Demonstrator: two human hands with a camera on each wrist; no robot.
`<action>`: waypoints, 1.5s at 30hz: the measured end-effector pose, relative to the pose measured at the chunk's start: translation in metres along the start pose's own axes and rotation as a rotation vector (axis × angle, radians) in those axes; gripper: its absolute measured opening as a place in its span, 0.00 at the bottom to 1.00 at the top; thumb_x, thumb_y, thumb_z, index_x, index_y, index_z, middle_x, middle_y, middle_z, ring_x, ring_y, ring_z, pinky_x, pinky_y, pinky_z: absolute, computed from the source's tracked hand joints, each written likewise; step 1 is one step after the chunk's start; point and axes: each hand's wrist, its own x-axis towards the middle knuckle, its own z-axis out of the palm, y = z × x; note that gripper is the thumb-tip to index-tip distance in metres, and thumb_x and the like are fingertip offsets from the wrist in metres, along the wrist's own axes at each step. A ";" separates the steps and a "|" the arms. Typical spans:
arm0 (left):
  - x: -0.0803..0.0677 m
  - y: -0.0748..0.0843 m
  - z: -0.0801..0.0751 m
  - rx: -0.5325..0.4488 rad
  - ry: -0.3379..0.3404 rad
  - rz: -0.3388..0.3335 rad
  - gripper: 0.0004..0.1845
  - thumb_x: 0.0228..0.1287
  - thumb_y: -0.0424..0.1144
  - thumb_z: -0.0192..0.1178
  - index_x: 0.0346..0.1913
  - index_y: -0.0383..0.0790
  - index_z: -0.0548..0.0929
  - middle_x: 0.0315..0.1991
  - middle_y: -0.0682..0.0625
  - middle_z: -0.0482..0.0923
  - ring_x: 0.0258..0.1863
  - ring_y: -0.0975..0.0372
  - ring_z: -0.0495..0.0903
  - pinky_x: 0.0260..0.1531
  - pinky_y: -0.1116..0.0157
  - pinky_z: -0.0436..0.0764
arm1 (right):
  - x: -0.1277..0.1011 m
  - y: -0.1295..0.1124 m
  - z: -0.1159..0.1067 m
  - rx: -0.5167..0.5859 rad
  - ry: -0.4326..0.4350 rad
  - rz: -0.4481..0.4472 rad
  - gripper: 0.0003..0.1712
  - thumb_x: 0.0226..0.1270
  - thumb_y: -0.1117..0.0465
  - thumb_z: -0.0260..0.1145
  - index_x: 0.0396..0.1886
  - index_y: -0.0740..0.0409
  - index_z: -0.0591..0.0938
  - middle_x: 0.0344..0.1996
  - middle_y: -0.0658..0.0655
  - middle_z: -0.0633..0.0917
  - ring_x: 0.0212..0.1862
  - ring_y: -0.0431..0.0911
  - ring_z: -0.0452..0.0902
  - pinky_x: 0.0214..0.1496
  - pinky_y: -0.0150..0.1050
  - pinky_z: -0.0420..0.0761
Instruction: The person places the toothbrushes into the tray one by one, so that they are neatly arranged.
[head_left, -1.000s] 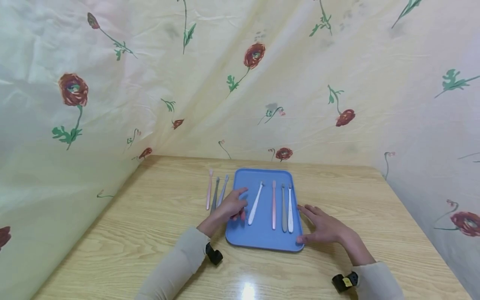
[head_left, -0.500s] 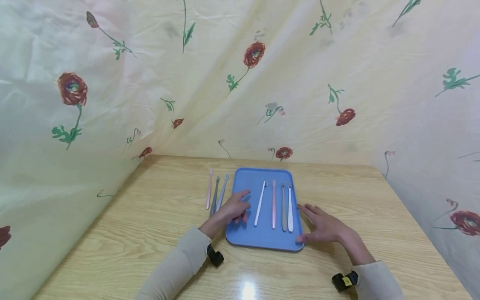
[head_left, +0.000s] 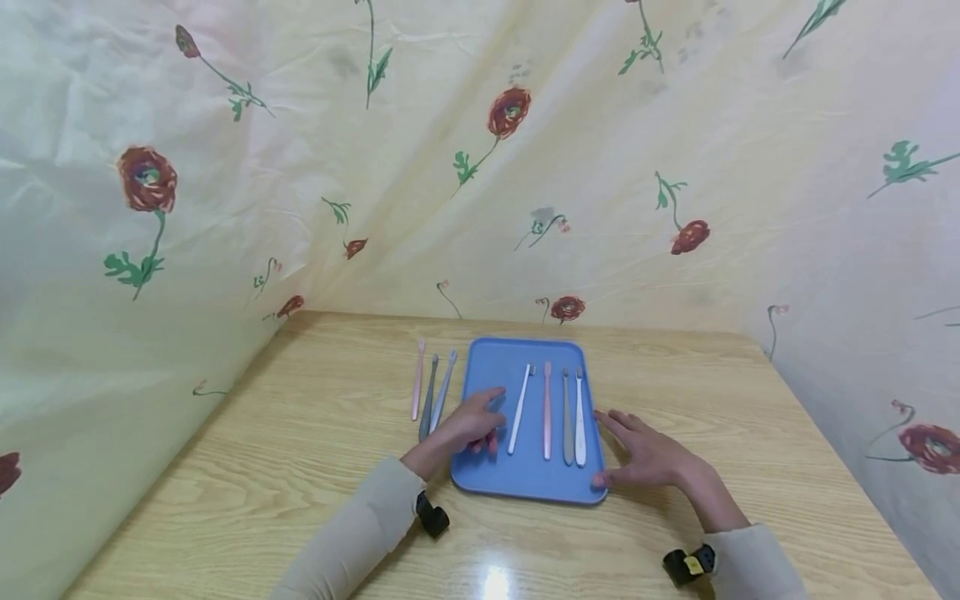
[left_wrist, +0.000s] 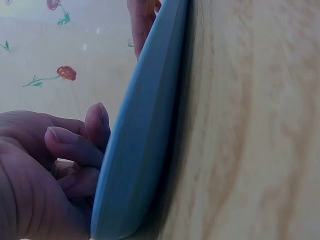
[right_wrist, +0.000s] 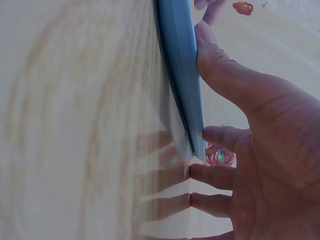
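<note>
A blue tray (head_left: 491, 362) lies on a wooden table (head_left: 300, 467). On it lie several toothbrushes side by side: a white one (head_left: 520, 408), a pink one (head_left: 547, 410), a grey one (head_left: 567, 417) and another white one (head_left: 580, 417). My left hand (head_left: 465, 423) rests on the tray's left part just left of the first white toothbrush, thumb out, fingers loosely curled and holding nothing. In the left wrist view those fingers (left_wrist: 75, 147) lie against the tray's rim (left_wrist: 145, 125). My right hand (head_left: 648, 454) lies flat beside the tray's right edge, its thumb (right_wrist: 220, 65) touching the rim (right_wrist: 182, 60).
Three more toothbrushes lie on the table left of the tray: pink (head_left: 417, 379), grey (head_left: 429, 398) and blue-grey (head_left: 444, 390). A flowered cloth (head_left: 525, 167) hangs behind and along both sides of the table.
The white toothbrush nearest my left hand has swung from slanted to parallel with the others. My left hand has drawn back slightly. The right hand has stayed put.
</note>
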 end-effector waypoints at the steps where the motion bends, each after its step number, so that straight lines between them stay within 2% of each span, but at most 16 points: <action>1: 0.001 0.000 0.001 0.001 -0.004 -0.001 0.36 0.70 0.31 0.51 0.79 0.42 0.55 0.10 0.50 0.73 0.06 0.66 0.63 0.06 0.71 0.62 | 0.000 0.000 0.000 -0.001 0.000 0.000 0.62 0.51 0.33 0.74 0.78 0.59 0.59 0.73 0.79 0.60 0.72 0.79 0.54 0.62 0.76 0.67; 19: 0.006 0.003 0.017 0.050 -0.040 -0.013 0.35 0.70 0.30 0.52 0.79 0.38 0.56 0.10 0.49 0.74 0.04 0.65 0.62 0.05 0.70 0.61 | 0.002 -0.002 0.002 -0.005 -0.011 0.003 0.62 0.51 0.33 0.74 0.78 0.58 0.59 0.73 0.79 0.60 0.72 0.79 0.54 0.61 0.76 0.68; 26: 0.007 0.003 0.018 0.050 -0.025 -0.039 0.35 0.71 0.33 0.54 0.79 0.42 0.57 0.10 0.49 0.74 0.05 0.65 0.62 0.06 0.70 0.61 | 0.001 -0.003 0.003 0.010 -0.007 -0.004 0.62 0.51 0.33 0.74 0.78 0.59 0.59 0.73 0.79 0.60 0.72 0.79 0.54 0.62 0.77 0.67; 29: 0.005 0.002 0.009 0.034 -0.021 -0.033 0.36 0.71 0.35 0.55 0.79 0.45 0.57 0.10 0.49 0.75 0.05 0.66 0.61 0.06 0.71 0.62 | 0.001 -0.003 0.004 0.014 -0.005 -0.010 0.62 0.51 0.33 0.74 0.78 0.59 0.59 0.73 0.79 0.60 0.72 0.79 0.54 0.62 0.77 0.67; 33: -0.002 0.003 -0.011 0.012 -0.009 -0.011 0.36 0.71 0.38 0.56 0.79 0.49 0.57 0.11 0.49 0.76 0.05 0.66 0.63 0.07 0.71 0.63 | 0.001 -0.002 0.002 0.003 -0.004 -0.003 0.62 0.51 0.33 0.74 0.79 0.58 0.59 0.73 0.79 0.60 0.72 0.79 0.54 0.61 0.77 0.68; 38: -0.012 0.006 -0.045 -0.004 0.019 0.024 0.37 0.72 0.40 0.55 0.80 0.50 0.55 0.11 0.51 0.76 0.06 0.66 0.63 0.07 0.71 0.63 | 0.001 0.000 0.000 0.008 -0.007 0.016 0.62 0.51 0.32 0.73 0.79 0.57 0.59 0.74 0.78 0.60 0.73 0.78 0.53 0.62 0.76 0.67; 45: -0.027 0.001 -0.092 -0.082 0.072 0.068 0.38 0.73 0.39 0.54 0.81 0.47 0.50 0.09 0.53 0.74 0.05 0.67 0.63 0.08 0.72 0.62 | 0.001 0.000 0.000 0.004 -0.011 0.012 0.62 0.51 0.32 0.73 0.79 0.57 0.59 0.73 0.79 0.59 0.72 0.79 0.53 0.61 0.78 0.67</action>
